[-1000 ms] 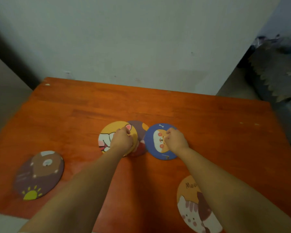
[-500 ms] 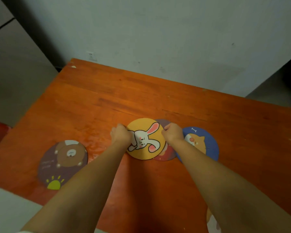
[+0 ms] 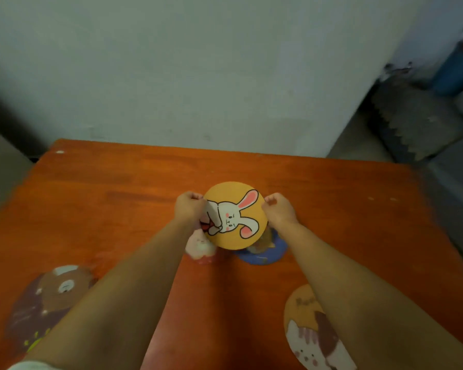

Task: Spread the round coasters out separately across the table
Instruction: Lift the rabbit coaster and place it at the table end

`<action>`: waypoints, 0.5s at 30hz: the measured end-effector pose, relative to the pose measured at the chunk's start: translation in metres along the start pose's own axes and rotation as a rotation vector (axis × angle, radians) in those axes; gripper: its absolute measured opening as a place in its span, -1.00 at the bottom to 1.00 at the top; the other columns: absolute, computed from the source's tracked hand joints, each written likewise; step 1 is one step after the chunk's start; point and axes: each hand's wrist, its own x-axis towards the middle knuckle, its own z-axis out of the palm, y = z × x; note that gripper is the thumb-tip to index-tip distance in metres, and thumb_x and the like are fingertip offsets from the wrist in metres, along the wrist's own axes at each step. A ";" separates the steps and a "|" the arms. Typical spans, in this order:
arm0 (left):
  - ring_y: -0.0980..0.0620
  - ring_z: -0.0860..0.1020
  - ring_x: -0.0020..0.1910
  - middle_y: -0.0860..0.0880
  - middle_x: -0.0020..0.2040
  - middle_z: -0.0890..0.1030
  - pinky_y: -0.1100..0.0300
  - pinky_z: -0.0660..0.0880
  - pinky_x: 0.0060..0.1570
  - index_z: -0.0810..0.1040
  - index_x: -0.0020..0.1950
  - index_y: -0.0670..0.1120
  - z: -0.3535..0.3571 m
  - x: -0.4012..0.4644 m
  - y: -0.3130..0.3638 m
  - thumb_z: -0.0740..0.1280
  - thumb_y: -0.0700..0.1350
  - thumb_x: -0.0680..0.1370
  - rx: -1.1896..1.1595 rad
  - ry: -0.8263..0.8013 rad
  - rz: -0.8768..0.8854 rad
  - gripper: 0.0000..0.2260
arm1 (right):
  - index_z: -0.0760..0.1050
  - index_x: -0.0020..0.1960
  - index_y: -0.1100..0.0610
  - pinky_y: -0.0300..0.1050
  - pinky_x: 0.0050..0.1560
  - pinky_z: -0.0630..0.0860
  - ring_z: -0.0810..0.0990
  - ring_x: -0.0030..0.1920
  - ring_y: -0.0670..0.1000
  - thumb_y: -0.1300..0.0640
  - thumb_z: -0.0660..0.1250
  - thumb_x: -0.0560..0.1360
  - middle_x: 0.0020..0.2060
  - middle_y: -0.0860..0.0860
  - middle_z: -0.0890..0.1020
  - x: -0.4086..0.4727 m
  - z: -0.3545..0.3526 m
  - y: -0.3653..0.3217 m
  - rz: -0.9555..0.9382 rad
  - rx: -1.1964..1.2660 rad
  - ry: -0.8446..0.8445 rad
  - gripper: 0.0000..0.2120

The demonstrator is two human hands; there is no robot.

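A yellow round coaster with a white rabbit (image 3: 235,215) is held up above the orange table (image 3: 118,198), tilted toward me. My left hand (image 3: 189,206) pinches its left rim and my right hand (image 3: 278,210) pinches its right rim. Under it lie a blue coaster (image 3: 267,253) and a pinkish coaster (image 3: 201,248), both partly hidden. A brown bear coaster (image 3: 51,295) lies at the near left. An orange cat coaster (image 3: 313,332) lies at the near right, partly under my right forearm.
A pale wall (image 3: 198,76) rises just behind the table's far edge. Grey cushions and a blue object (image 3: 455,73) sit on the floor at the right. A grey cabinet side (image 3: 0,161) stands at the left.
The rabbit coaster has been lifted off the pile, now gripped by both hands at its rims. My right hand moved from the blue coaster to the rabbit coaster.
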 end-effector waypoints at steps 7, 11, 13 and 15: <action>-0.01 0.31 -0.42 -0.09 -0.35 0.36 0.15 0.37 -0.35 0.32 -0.33 -0.07 0.146 -0.070 0.037 0.23 -0.28 0.59 0.119 -0.282 0.163 -0.69 | 0.44 -0.07 0.03 0.21 0.13 0.61 0.62 0.07 0.17 0.13 0.27 0.54 0.08 0.10 0.62 -0.025 -0.152 0.091 0.107 0.127 0.286 -0.98; -0.02 0.28 -0.41 -0.08 -0.37 0.37 0.08 0.38 -0.29 0.33 -0.35 -0.07 0.231 -0.122 0.043 0.25 -0.23 0.59 0.232 -0.396 0.228 -0.69 | 0.45 -0.08 0.04 0.20 0.16 0.60 0.61 0.08 0.16 0.12 0.26 0.53 0.06 0.11 0.64 -0.049 -0.228 0.160 0.171 0.170 0.394 -0.98; -0.01 0.31 -0.43 -0.07 -0.38 0.40 0.11 0.40 -0.32 0.37 -0.36 -0.07 0.271 -0.150 0.047 0.28 -0.23 0.58 0.264 -0.442 0.241 -0.69 | 0.46 -0.10 0.04 0.20 0.15 0.60 0.61 0.08 0.17 0.14 0.26 0.52 0.05 0.12 0.64 -0.061 -0.264 0.193 0.191 0.205 0.438 -0.96; 0.00 0.32 -0.46 -0.08 -0.40 0.41 0.13 0.38 -0.42 0.39 -0.37 -0.07 0.311 -0.180 0.051 0.29 -0.24 0.56 0.274 -0.477 0.256 -0.70 | 0.44 -0.19 0.02 0.18 0.15 0.60 0.61 0.06 0.18 0.15 0.27 0.52 0.03 0.15 0.65 -0.071 -0.303 0.222 0.194 0.223 0.479 -0.88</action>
